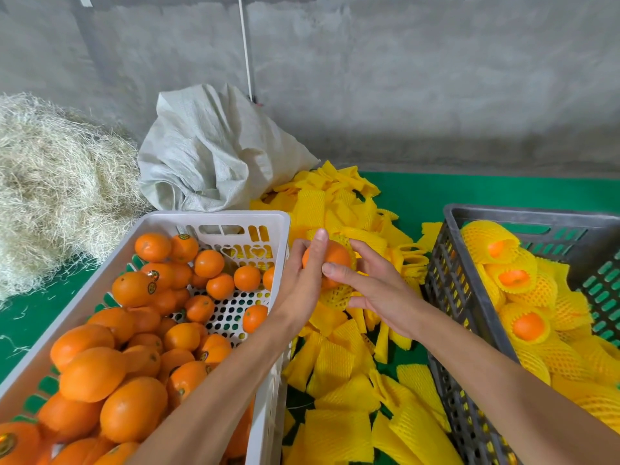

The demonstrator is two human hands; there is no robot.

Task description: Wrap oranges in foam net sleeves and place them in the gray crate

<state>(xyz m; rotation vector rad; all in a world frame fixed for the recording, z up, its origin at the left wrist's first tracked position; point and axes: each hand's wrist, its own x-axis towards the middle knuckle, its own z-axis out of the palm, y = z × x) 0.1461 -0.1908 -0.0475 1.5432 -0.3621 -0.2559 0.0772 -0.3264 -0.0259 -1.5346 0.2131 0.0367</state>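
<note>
— Both hands were on one orange (330,258), weren't they?

— Yes. Her left hand (303,280) curled round its near side, thumb up over the top; the right hand (375,290) pinched the yellow foam net sleeve (337,295) that sat partway over the fruit, fingers bent on its far and lower edge. The orange was held in the air between the two crates, above the loose sleeves.

— How much room was there?

— Little. The white crate (214,218) stood at the left, its right wall just beside the left wrist. The gray crate (469,211) stood at the right, near the right forearm. A strip of green surface (469,189) ran between them, covered by a pile of flat sleeves (335,360).

— And the stuff itself?

— Smooth, round bare oranges (134,330) filled the white perforated crate, some with stickers. Wrapped oranges (526,323) lay in the gray slotted one, the mesh puckered round each. Behind stood a crumpled woven sack (214,146) and a heap of pale straw (57,182), against a concrete wall (402,78).
</note>
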